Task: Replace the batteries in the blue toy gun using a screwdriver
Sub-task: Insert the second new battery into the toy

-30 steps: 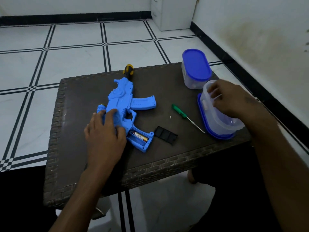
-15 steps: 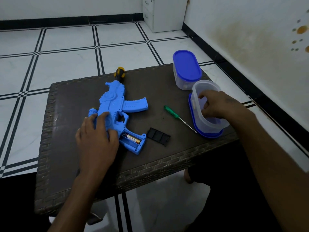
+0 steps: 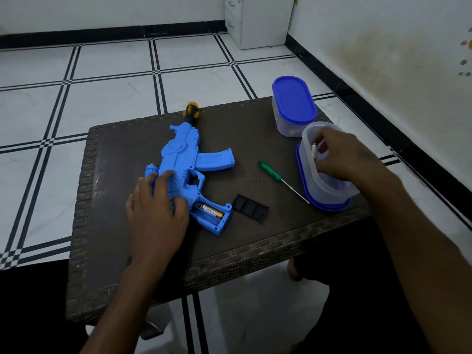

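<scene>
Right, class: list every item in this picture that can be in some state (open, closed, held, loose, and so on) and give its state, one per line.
Toy gun: flat on table, battery bay open.
Battery: seated in bay.
Black cover: off, lying beside the gun.
Green screwdriver: lying loose, unheld.
Far container: lid on.
Near container: open, standing on its blue lid.
Left hand: resting on gun.
Right hand: inside near container, pinching a small pale item.

no readable text anywhere here. the battery (image 3: pixel 210 210) in the open compartment of the blue toy gun (image 3: pixel 189 172) carries a dark band of print along its gold body, too small and blurred to make out. nothing legible on the containers at two o'clock, nor on the green screwdriver (image 3: pixel 270 170).
</scene>
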Demonstrator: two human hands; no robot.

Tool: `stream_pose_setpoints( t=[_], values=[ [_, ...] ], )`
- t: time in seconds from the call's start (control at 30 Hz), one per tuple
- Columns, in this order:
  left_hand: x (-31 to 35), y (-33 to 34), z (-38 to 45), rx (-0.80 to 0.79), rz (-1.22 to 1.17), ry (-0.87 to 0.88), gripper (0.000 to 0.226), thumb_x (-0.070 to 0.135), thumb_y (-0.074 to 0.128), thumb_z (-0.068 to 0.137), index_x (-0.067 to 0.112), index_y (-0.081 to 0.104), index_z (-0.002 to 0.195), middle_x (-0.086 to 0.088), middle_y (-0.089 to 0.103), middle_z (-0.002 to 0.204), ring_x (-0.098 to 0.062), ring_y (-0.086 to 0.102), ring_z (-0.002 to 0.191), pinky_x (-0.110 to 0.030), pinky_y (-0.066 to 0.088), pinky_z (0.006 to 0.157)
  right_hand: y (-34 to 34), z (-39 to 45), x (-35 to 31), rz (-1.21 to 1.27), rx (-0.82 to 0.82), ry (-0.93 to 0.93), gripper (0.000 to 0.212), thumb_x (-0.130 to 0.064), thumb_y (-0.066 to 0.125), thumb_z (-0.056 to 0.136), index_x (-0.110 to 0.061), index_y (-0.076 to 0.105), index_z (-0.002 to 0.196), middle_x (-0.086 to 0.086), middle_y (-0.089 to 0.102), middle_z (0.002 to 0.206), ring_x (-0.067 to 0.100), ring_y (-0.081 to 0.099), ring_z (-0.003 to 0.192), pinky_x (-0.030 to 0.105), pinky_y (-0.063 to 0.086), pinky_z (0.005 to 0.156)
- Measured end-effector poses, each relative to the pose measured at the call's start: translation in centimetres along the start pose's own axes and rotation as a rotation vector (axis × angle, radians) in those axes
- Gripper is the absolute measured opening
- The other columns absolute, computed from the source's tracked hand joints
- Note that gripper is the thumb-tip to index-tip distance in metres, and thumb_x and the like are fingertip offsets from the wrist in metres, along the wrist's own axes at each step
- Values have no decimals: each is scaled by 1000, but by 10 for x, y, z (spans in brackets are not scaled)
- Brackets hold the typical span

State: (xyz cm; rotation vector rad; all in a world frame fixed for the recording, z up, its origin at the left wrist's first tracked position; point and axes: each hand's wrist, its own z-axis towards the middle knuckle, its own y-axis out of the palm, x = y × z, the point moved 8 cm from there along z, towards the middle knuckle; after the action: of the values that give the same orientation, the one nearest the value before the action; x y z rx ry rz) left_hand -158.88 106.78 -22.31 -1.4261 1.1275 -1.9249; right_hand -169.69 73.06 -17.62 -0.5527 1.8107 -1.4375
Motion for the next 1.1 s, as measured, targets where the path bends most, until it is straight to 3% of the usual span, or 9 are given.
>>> stream_pose_setpoints(
  t=[0.17, 0.27, 0.37, 0.47, 0.53, 0.67, 0.77, 0.97, 1.1],
  values=[
    [-2, 0, 0, 0, -26, -1, 47, 20, 55, 94, 21, 47, 141, -10, 44, 145, -32, 39, 139, -58, 30, 115, -29, -18, -31, 28, 219, -107, 41, -15, 73, 84, -7, 54, 119, 13, 62, 112, 21, 59, 98, 27, 42, 80],
    [-1, 1, 0, 0, -25, 2, 47, 21, 54, 94, 20, 47, 140, -9, 45, 144, -31, 39, 138, -57, 29, 115, -35, -36, -68, 83, 241, -226, 43, -18, 74, 82, -12, 53, 119, 9, 60, 109, 16, 56, 91, 29, 48, 79],
    [0, 0, 0, -3, -24, 10, 47, 22, 53, 94, 20, 47, 141, -9, 44, 146, -31, 38, 140, -57, 29, 116, -14, -56, -108, 256, 53, -354, 47, -18, 75, 79, -18, 54, 121, -1, 62, 107, 15, 62, 88, 36, 57, 82],
    [-1, -1, -1, 8, -29, 17, 46, 28, 48, 94, 20, 48, 140, -8, 44, 145, -33, 40, 139, -57, 30, 114, 25, -76, -138, 460, -220, -447, 48, -11, 76, 75, -20, 58, 118, -7, 66, 94, 13, 66, 72, 34, 58, 70],
    [-1, -1, -1, 21, -32, 35, 50, 32, 44, 90, 19, 49, 138, -9, 47, 142, -34, 43, 136, -57, 33, 112, 49, -88, -151, 579, -379, -499, 48, -4, 75, 77, -16, 58, 120, -4, 69, 90, 17, 63, 64, 28, 54, 62],
    [-3, 0, -1, 34, -39, 39, 53, 33, 44, 87, 19, 50, 137, -8, 48, 141, -35, 42, 137, -56, 33, 110, 76, -95, -161, 692, -583, -481, 45, 0, 72, 82, -14, 57, 121, 13, 73, 89, 24, 54, 63, 31, 48, 60],
    [-3, 1, -2, 41, -32, 40, 53, 33, 43, 88, 20, 49, 139, -7, 46, 145, -33, 40, 140, -55, 31, 113, 84, -93, -162, 700, -643, -451, 43, -2, 70, 85, -17, 55, 122, 14, 74, 91, 18, 62, 61, 25, 52, 53],
    [-3, 2, -1, 38, -14, 39, 52, 33, 43, 89, 21, 47, 140, -8, 44, 146, -31, 39, 141, -55, 32, 113, 88, -91, -163, 628, -703, -451, 40, -8, 69, 87, -25, 53, 119, 12, 75, 92, 19, 57, 52, 28, 50, 50],
    [-4, 2, -2, 36, -14, 37, 52, 33, 42, 89, 21, 47, 140, -7, 44, 146, -31, 38, 141, -55, 32, 113, 85, -90, -166, 549, -688, -483, 40, -11, 69, 86, -28, 52, 119, 5, 76, 90, 8, 57, 46, 24, 50, 47]
  ],
)
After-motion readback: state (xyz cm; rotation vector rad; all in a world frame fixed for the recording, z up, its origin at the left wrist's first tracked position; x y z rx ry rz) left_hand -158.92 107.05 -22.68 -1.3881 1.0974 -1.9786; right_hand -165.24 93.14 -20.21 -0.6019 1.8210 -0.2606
